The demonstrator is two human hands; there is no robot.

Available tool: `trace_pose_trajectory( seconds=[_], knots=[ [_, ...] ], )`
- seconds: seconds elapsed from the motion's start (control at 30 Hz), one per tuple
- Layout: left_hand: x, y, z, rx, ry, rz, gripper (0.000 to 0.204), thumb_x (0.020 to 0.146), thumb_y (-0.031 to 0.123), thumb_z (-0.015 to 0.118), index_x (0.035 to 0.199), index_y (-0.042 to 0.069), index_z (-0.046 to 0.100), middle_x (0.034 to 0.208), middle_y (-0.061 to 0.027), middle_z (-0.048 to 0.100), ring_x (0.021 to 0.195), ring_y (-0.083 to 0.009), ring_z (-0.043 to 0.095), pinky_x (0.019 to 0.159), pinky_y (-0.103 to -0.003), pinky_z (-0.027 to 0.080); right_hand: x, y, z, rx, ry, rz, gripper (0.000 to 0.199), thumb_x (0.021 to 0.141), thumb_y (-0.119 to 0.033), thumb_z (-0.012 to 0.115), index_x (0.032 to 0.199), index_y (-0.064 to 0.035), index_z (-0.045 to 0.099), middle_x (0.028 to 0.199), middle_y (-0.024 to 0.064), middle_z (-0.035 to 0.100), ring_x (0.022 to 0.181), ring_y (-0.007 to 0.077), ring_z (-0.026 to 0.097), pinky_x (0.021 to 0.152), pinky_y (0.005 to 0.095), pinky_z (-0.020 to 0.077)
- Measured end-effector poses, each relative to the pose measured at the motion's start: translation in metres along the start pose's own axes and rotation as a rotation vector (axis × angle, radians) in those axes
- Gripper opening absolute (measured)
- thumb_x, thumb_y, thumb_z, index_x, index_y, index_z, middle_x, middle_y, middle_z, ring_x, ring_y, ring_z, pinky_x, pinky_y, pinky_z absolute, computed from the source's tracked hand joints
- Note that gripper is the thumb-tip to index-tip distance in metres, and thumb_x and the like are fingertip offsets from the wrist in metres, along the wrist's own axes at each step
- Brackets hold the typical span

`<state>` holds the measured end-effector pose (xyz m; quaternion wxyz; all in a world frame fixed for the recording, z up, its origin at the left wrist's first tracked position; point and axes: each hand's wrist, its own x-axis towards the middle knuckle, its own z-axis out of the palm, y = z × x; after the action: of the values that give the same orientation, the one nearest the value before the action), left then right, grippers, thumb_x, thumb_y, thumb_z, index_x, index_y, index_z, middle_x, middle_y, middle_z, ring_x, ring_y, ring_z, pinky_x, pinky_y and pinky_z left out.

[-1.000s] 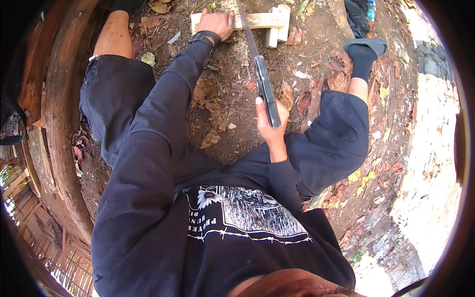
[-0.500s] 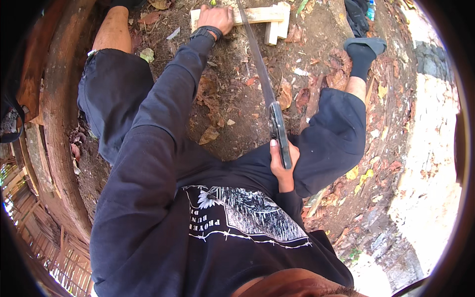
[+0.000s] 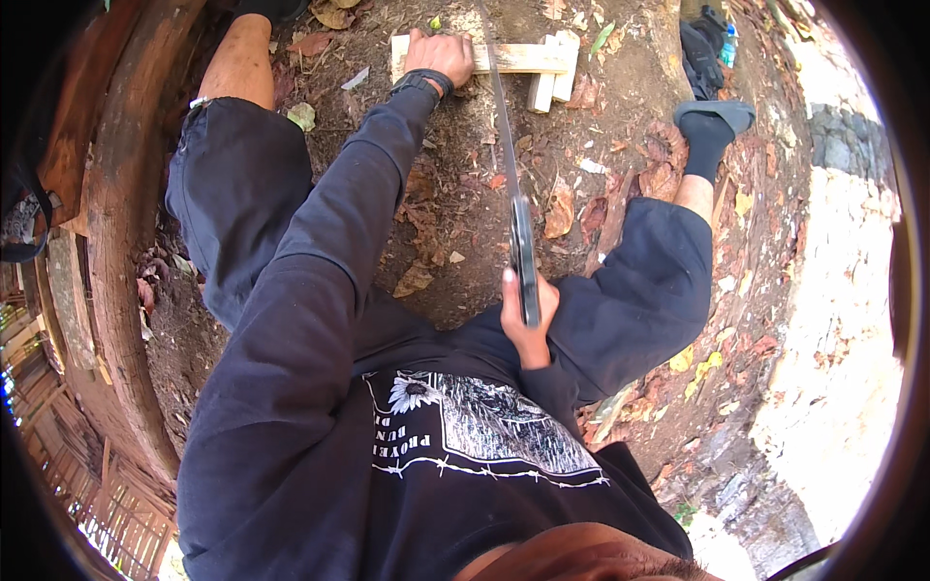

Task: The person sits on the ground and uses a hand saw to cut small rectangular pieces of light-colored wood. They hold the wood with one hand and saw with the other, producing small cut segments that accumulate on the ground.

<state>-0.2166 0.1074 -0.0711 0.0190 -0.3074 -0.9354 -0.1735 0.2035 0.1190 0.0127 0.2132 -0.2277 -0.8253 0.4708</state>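
Observation:
My right hand (image 3: 531, 315) is wrapped around the dark handle of a hand saw (image 3: 505, 145), low between my knees. The saw's long, thin blade runs away from me and crosses a pale wooden plank (image 3: 516, 59) just right of my left hand (image 3: 441, 56). That hand presses down on the plank's left part, its fingers curled over the wood. Under the plank's right end lie short pale wood pieces (image 3: 541, 93), set crosswise on the ground. The blade's far end is hard to make out against the soil.
Dry leaves (image 3: 560, 209) litter the brown soil. A thick log (image 3: 121, 242) curves along the left, beside woven slats (image 3: 116, 504). At the upper right are a dark bag (image 3: 702, 53) and a bottle (image 3: 728, 46). My sandalled foot (image 3: 712, 121) rests below them.
The saw's handle has moved left and closer to the plank, and the blade shows more edge-on. My left hand keeps its place on the plank; the whole view has shifted slightly.

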Motion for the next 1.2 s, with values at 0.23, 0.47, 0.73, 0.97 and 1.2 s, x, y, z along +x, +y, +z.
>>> trace_pose_trajectory(
  seconds=[0.23, 0.47, 0.73, 0.97, 1.2],
  knots=[
    [0.002, 0.006, -0.013, -0.029, -0.123, 0.07, 0.064, 0.116, 0.041, 0.028, 0.097, 0.004, 0.077, 0.077, -0.023, 0.073, 0.074, -0.0394, 0.068, 0.108, -0.053, 0.04, 0.095, 0.013, 0.05, 0.185, 0.061, 0.074, 0.022, 0.104, -0.013, 0.074, 0.088, -0.0001, 0.068, 0.063, -0.0014, 0.054, 0.056, 0.0068, 0.048, 0.053, 0.0297, 0.0393],
    [0.001, 0.006, -0.008, -0.033, -0.031, -0.041, 0.064, 0.113, 0.038, 0.036, 0.08, 0.003, 0.079, 0.077, -0.0225, 0.075, 0.072, -0.0396, 0.07, 0.108, -0.054, 0.039, 0.053, 0.022, 0.031, 0.066, 0.013, 0.012, 0.015, 0.1, -0.012, 0.077, 0.096, 0.0017, 0.074, 0.061, 0.0039, 0.054, 0.053, 0.0113, 0.053, 0.053, 0.0342, 0.0439],
    [0.006, 0.007, -0.01, -0.042, -0.085, -0.035, 0.06, 0.116, 0.038, 0.029, 0.098, 0.008, 0.078, 0.08, -0.0214, 0.075, 0.078, -0.0402, 0.07, 0.105, -0.053, 0.04, 0.043, 0.02, 0.02, 0.039, 0.021, -0.03, 0.015, 0.1, -0.008, 0.074, 0.088, 0.0003, 0.068, 0.061, 0.0081, 0.055, 0.05, 0.0151, 0.056, 0.054, 0.0344, 0.0451],
    [0.003, 0.003, -0.011, 0.002, -0.02, 0.053, 0.058, 0.116, 0.039, 0.032, 0.101, 0.007, 0.079, 0.076, -0.021, 0.073, 0.074, -0.0402, 0.067, 0.103, -0.05, 0.039, 0.066, 0.028, 0.003, 0.107, 0.021, 0.04, 0.022, 0.099, -0.01, 0.076, 0.082, -0.0008, 0.067, 0.062, 0.0028, 0.059, 0.055, 0.0103, 0.056, 0.053, 0.0314, 0.0442],
    [0.004, 0.005, -0.011, 0.007, -0.085, 0.051, 0.059, 0.116, 0.04, 0.031, 0.1, 0.008, 0.078, 0.079, -0.0204, 0.074, 0.076, -0.0374, 0.068, 0.103, -0.05, 0.039, 0.053, 0.007, 0.021, 0.103, -0.006, 0.01, 0.021, 0.1, -0.01, 0.076, 0.084, -0.0019, 0.066, 0.06, 0.0015, 0.054, 0.052, 0.0085, 0.05, 0.052, 0.0313, 0.0418]
  ],
)
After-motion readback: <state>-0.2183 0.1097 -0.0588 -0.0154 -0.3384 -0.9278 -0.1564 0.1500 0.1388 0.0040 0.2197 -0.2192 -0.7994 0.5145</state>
